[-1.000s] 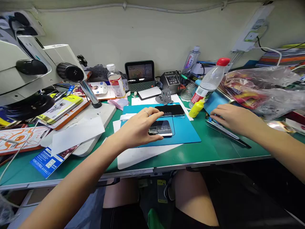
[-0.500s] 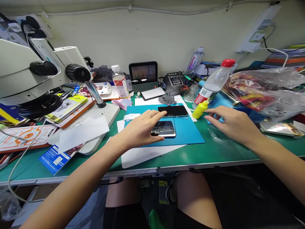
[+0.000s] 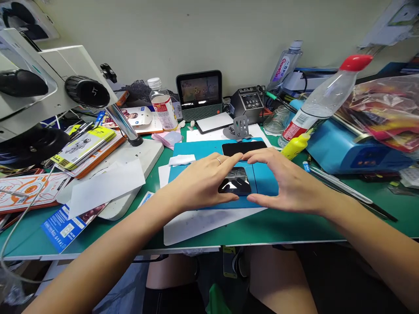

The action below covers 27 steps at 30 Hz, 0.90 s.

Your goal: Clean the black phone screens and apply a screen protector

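Observation:
A phone (image 3: 236, 186) with a dark, reflective face lies on the blue mat (image 3: 266, 185). Over it is a clear screen protector (image 3: 256, 179) with a thin dark edge, hard to see against the mat. My left hand (image 3: 209, 181) grips its long edges from the left, fingers at the far side and thumb at the near side. From the right, my right hand (image 3: 286, 181) holds it the same way, its fingertips close to the left ones. Behind the hands a second dark phone (image 3: 240, 148) lies on the mat, partly covered by my fingers.
A yellow squeeze bottle (image 3: 295, 146) and a leaning red-capped bottle (image 3: 314, 109) stand beyond my right hand. Tweezers (image 3: 343, 187) lie beside a blue machine (image 3: 353, 150). At left stand a microscope (image 3: 81, 80) and stacked boxes (image 3: 87, 146). A small screen (image 3: 199, 93) is at the back.
My right hand has come left from beside the yellow bottle to the screen protector that my left hand holds. The camera view has shifted closer to the table.

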Each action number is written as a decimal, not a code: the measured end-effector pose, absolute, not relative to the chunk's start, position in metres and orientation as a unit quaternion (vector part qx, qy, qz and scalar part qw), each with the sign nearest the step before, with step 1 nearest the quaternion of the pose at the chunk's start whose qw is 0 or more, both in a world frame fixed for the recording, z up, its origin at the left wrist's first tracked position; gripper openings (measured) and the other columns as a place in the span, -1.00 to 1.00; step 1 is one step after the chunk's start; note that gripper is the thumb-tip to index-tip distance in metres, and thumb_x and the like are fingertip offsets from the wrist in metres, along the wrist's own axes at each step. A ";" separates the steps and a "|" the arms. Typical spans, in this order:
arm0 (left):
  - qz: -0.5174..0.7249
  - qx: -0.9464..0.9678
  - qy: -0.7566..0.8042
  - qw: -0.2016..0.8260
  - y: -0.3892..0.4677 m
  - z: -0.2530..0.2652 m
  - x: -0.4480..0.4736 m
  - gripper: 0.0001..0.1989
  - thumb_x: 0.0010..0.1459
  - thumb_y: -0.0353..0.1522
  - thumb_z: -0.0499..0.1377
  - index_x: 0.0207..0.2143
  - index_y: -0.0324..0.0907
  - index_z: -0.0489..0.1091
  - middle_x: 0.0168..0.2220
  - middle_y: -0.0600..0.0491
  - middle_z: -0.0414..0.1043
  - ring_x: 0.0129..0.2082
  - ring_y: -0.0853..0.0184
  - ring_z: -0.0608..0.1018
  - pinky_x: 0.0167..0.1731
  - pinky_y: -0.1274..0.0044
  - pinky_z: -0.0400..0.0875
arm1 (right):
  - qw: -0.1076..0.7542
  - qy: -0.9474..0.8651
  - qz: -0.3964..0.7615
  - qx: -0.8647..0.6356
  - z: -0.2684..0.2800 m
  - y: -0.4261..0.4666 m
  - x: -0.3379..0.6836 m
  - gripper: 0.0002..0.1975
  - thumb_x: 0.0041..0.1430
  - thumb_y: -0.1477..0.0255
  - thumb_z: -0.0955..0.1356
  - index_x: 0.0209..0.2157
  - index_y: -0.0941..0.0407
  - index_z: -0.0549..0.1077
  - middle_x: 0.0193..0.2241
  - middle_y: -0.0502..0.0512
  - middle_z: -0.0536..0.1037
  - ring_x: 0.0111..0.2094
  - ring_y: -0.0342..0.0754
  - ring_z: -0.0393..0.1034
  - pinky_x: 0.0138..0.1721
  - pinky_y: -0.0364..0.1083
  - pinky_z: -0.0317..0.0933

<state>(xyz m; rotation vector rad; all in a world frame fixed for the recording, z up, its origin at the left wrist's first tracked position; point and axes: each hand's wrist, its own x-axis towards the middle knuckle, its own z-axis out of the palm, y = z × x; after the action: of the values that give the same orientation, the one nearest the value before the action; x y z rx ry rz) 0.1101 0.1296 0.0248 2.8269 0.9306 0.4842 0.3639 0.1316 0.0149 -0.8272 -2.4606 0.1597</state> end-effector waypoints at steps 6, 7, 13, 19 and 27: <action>0.152 0.941 0.297 0.060 0.137 0.020 0.114 -0.20 0.18 -0.19 0.33 0.33 -0.24 0.04 0.18 -0.23 0.41 0.09 0.06 0.51 0.01 0.28 0.46 | 0.241 -0.917 0.065 -0.312 0.009 0.137 0.365 -0.32 0.07 0.22 0.50 0.16 0.08 0.25 0.06 0.25 0.44 0.06 0.22 0.39 0.05 0.16 0.35; 0.150 0.941 0.296 0.060 0.138 0.020 0.114 -0.21 0.18 -0.19 0.33 0.32 -0.24 0.05 0.17 -0.23 0.42 0.08 0.05 0.51 0.00 0.28 0.47 | 0.235 -0.918 0.065 -0.313 0.008 0.138 0.365 -0.33 0.07 0.22 0.50 0.16 0.08 0.25 0.05 0.24 0.45 0.05 0.22 0.39 0.04 0.17 0.35; 0.139 0.942 0.300 0.065 0.138 0.021 0.117 -0.22 0.18 -0.19 0.32 0.31 -0.31 0.08 0.09 -0.24 0.47 0.04 0.04 0.52 -0.05 0.29 0.48 | 0.224 -0.918 0.058 -0.321 0.006 0.138 0.362 -0.31 0.08 0.21 0.48 0.18 0.10 0.25 0.04 0.25 0.47 0.02 0.23 0.40 0.00 0.19 0.35; 0.144 0.940 0.300 0.070 0.137 0.022 0.116 -0.23 0.19 -0.20 0.31 0.31 -0.30 0.07 0.12 -0.23 0.46 0.06 0.06 0.52 -0.01 0.30 0.47 | 0.240 -0.917 0.063 -0.311 0.007 0.136 0.359 -0.36 0.06 0.26 0.48 0.15 0.07 0.28 0.03 0.22 0.48 0.03 0.24 0.40 0.02 0.20 0.35; 0.164 0.943 0.283 0.057 0.128 0.025 0.110 -0.17 0.19 -0.14 0.31 0.34 -0.32 0.03 0.22 -0.27 0.38 0.15 0.05 0.49 0.11 0.27 0.44 | 0.276 -0.919 0.025 -0.280 0.011 0.130 0.357 -0.36 0.07 0.32 0.48 0.13 0.04 0.20 0.03 0.25 0.46 0.08 0.23 0.38 0.07 0.24 0.34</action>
<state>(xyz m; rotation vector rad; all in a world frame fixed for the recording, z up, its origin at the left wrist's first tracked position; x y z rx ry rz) 0.1100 0.1283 0.0249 2.8608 0.8576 0.4981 0.3566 0.1301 0.0108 -0.7518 -2.4686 0.0673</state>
